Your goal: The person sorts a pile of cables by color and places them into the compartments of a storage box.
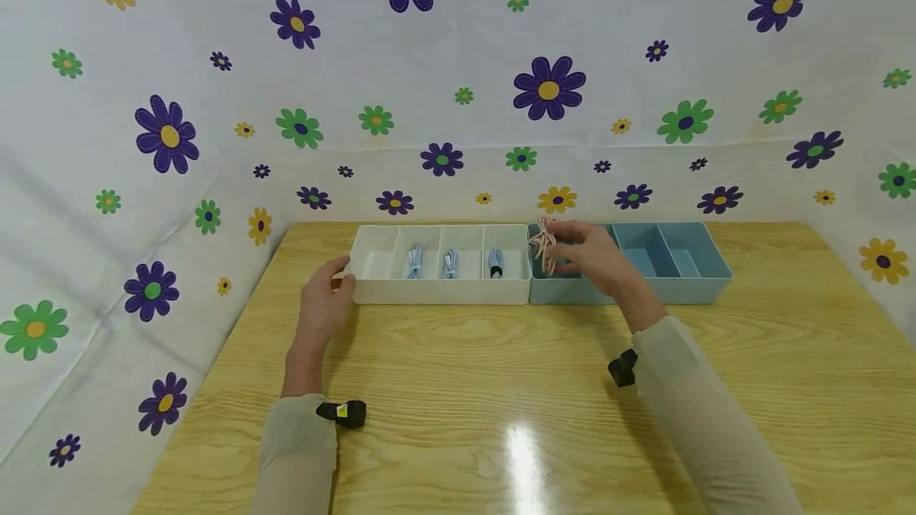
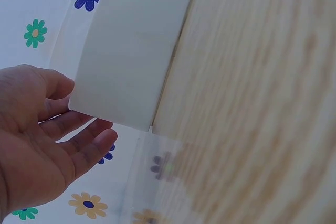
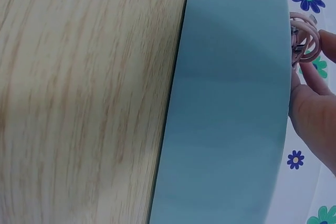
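Observation:
My right hand (image 1: pixel 592 257) pinches a bundled pink cable (image 1: pixel 545 248) over the leftmost compartment of the blue divided box (image 1: pixel 647 291). In the right wrist view the looped pink cable (image 3: pixel 310 51) shows beside the fingertips, past the box's edge. My left hand (image 1: pixel 325 304) is at the left end of the white divided box (image 1: pixel 440 292), fingers loosely bent. The left wrist view shows that hand's fingers (image 2: pixel 79 153) around the box's end corner, holding nothing else. Light blue cable bundles (image 1: pixel 415 261) lie in three of the white box's compartments; the rightmost bundle (image 1: pixel 496 263) has a black tie.
Both boxes stand end to end at the back of a wooden table (image 1: pixel 444 388), close to a flower-patterned cloth (image 1: pixel 472 46). The white box's leftmost compartment (image 1: pixel 375 254) holds nothing visible. Thin dividers separate the compartments. Small black cameras (image 1: pixel 347 413) are worn on both wrists.

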### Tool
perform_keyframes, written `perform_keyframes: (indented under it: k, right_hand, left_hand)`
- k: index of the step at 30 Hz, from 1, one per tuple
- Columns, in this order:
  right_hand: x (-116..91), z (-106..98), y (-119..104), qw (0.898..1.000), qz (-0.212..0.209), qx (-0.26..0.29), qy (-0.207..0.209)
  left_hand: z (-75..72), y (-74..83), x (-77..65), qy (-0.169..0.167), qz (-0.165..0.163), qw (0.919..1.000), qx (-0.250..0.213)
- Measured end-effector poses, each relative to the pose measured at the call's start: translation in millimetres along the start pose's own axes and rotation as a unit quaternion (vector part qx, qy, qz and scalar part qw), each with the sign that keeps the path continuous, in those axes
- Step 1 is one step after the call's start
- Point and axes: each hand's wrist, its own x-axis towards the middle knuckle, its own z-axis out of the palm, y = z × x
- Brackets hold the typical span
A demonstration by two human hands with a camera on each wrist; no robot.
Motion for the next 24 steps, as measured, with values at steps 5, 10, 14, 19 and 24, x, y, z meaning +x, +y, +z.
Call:
perform_keyframes:
  k: [5, 10, 14, 19, 24]
  right_hand:
    - [2.6, 0.7, 0.4, 1.000, 0.013, 0.007, 0.010]
    - [2.0, 2.1, -1.0, 1.000, 0.014, 0.004, 0.019]
    - [-0.2, 4.1, -2.2, 0.999, 0.007, -0.009, 0.046]
    - [-2.9, 4.2, 0.1, 0.996, 0.017, -0.005, 0.085]
    - [-3.6, 3.5, 3.2, 0.994, 0.021, -0.002, 0.107]
  left_hand:
    - [0.1, 1.3, -0.7, 0.001, 0.004, 1.0000, -0.004]
    - [-0.4, 0.1, -0.2, 0.001, -0.002, 1.0000, -0.004]
    - [-1.3, -0.3, 0.1, -0.001, -0.005, 1.0000, -0.003]
    - [-1.9, 0.1, -0.1, -0.003, -0.003, 1.0000, -0.005]
    - [-1.4, 0.3, -0.3, -0.004, -0.005, 1.0000, -0.004]
